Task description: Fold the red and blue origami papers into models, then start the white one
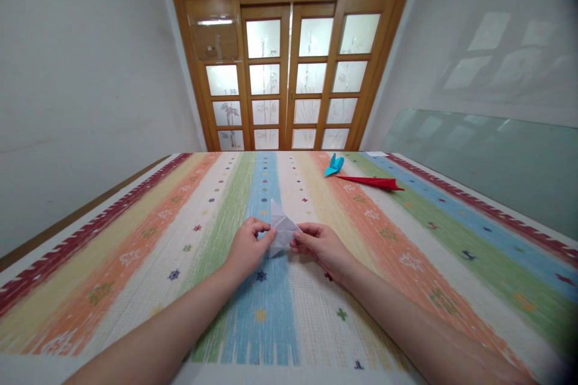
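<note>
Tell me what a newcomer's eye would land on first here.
First the bright striped cloth that covers the table. At its centre, the left hand and right hand pinch a pale folded paper from either side. Farther back to the right lie a blue paper figure and a red paper plane.

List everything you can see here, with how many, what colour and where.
folded paper: one, pale lilac-white, mid-table, pinched between both hands
paper bird: one, turquoise, far side of the table, right of centre
paper plane: one, red, lying flat just right of the paper bird
tablecloth: one, multicoloured stripes, covering the table
door: one, brown wood with frosted panes, far wall
glass sheet: one, greenish, leaning on the right wall
left hand: one, grip on the paper's left edge
right hand: one, grip on its right edge
</note>
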Demonstrator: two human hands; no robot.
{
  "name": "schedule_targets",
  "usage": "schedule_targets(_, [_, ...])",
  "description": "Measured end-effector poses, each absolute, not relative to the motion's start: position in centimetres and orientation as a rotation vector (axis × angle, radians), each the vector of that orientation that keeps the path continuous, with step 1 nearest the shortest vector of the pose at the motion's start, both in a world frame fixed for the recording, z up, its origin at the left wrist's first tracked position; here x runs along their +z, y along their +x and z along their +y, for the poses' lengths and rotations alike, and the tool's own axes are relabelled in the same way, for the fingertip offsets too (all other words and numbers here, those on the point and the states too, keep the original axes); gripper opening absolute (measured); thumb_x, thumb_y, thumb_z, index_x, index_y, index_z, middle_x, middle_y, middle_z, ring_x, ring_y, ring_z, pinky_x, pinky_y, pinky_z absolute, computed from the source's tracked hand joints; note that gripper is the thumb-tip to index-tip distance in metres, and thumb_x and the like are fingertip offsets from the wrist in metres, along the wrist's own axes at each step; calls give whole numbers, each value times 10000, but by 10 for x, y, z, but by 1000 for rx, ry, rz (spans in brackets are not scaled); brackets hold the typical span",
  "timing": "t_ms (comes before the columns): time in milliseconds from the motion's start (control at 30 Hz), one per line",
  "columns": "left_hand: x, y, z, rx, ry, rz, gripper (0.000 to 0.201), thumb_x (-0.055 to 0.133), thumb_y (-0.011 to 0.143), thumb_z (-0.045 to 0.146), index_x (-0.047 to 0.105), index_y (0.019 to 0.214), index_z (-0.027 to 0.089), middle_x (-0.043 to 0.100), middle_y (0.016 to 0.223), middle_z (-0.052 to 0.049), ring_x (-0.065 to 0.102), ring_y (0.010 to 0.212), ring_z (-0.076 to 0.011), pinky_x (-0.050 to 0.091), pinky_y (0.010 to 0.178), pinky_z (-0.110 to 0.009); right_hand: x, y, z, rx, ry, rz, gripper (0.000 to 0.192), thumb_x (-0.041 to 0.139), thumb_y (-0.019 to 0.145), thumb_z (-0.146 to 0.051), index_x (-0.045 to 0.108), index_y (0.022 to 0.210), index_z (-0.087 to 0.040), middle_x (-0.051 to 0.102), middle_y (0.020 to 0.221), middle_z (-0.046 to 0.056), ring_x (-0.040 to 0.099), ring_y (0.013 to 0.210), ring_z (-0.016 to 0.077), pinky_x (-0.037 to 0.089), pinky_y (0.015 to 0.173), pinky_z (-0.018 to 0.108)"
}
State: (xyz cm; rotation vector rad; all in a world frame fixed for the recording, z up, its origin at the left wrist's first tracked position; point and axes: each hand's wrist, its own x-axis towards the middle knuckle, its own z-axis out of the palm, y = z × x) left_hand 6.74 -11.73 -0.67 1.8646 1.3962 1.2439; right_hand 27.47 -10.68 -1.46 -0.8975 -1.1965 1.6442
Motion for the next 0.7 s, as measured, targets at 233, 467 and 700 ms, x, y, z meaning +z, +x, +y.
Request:
schedule_targets(233, [0,70,-123,1284,1865,1334,266,608,876,415,732,820,186,657,771,-51,561,675,-185,469,642,-326,-14,275,-103,1672,-888,-1049,286,823,771,-350,754,961,-148,725,849,67,697,731,133,604,681,229])
schedule_targets(467, [2,73,-130,1264,1769,1275,262,628,874,370,754,983,167,600,642,9,456,558,-127,345,553,-247,-8,275,-106,1701,-801,-983,302,840,747,-379,765,935,-155,732,835,57,692,751,134,592,722,244])
schedule_targets(700, [4,79,-140,1148,1858,1076,239,600,899,317,723,1028,158,664,775,-29,536,635,-142,418,598,-246,-2,273,-112,1748,-756,-1019,347,845,740,-392,768,972,-146,737,825,56,688,737,129,574,781,268])
